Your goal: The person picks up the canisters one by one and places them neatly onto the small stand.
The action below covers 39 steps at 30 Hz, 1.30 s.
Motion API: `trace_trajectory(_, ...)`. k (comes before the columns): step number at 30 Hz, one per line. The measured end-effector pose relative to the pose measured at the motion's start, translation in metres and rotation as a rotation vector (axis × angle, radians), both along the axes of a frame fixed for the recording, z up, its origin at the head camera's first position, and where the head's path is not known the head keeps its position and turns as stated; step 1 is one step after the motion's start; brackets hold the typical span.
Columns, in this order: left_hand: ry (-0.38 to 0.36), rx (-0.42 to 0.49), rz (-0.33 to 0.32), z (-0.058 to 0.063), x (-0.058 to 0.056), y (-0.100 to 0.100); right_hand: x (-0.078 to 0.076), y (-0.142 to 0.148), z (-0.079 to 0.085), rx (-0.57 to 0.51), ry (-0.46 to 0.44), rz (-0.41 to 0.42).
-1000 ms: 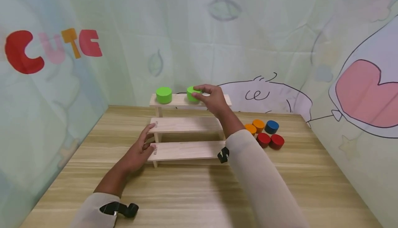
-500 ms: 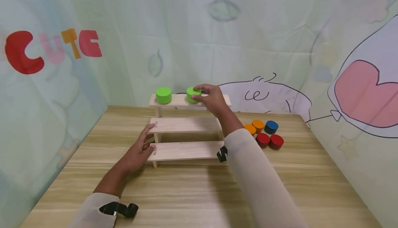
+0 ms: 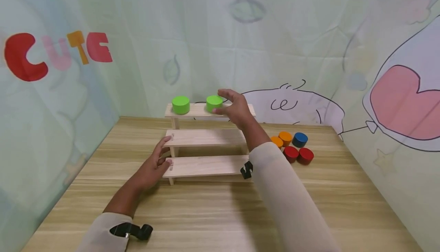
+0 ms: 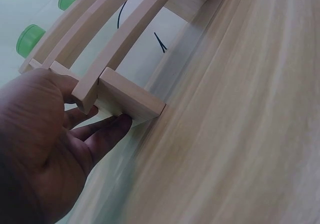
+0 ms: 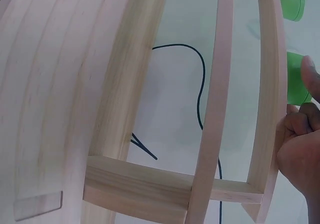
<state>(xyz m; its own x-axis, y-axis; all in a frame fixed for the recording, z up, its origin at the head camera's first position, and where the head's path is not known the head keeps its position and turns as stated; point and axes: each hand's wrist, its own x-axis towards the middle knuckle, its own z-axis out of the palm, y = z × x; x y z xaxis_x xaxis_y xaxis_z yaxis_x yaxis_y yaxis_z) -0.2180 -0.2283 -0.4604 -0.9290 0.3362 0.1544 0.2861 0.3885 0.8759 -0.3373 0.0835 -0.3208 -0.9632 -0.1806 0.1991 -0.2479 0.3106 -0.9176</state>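
A three-tier wooden stand (image 3: 206, 166) rises like steps in the head view. My left hand (image 3: 152, 170) grips its left end, thumb at the lowest step and fingers against the side support (image 4: 127, 101). Two green cylindrical blocks sit apart on the top step: one at the left (image 3: 180, 105), the other green block (image 3: 214, 102) near the middle. Beside this middle block is my right hand (image 3: 237, 109), its thumb and forefinger spread apart. In the right wrist view the thumb overlaps the green block (image 5: 296, 81), the other fingers bent below it.
Right of the stand, on the wood-grain table (image 3: 343, 191), lie two orange blocks (image 3: 285, 136), a blue block (image 3: 300, 139) and two red blocks (image 3: 305, 155). The right forearm partly covers one orange block. A printed curtain (image 3: 144, 53) surrounds the table's back and sides.
The right hand has loosened its pinch on the middle green block: the forefinger has lifted off its top and the thumb has drawn back. The left hand and stand stay put.
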Motion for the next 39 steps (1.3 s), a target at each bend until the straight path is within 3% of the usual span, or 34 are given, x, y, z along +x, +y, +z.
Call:
trace_trajectory(9,0.005,0.005,0.004,0.000,0.001,0.000,0.001,0.003,0.004,-0.017,0.009,0.000)
trace_trajectory(21,-0.003,-0.002,0.006,0.000,0.001,0.000,0.008,0.026,0.011,-0.069,-0.003,-0.077)
trace_trajectory(31,-0.015,-0.007,0.010,-0.002,-0.001,0.000,0.025,0.061,0.015,-0.076,-0.043,-0.141)
trace_trajectory(39,-0.018,-0.012,0.011,-0.003,-0.002,0.000,0.042,0.085,0.010,0.001,-0.058,-0.163)
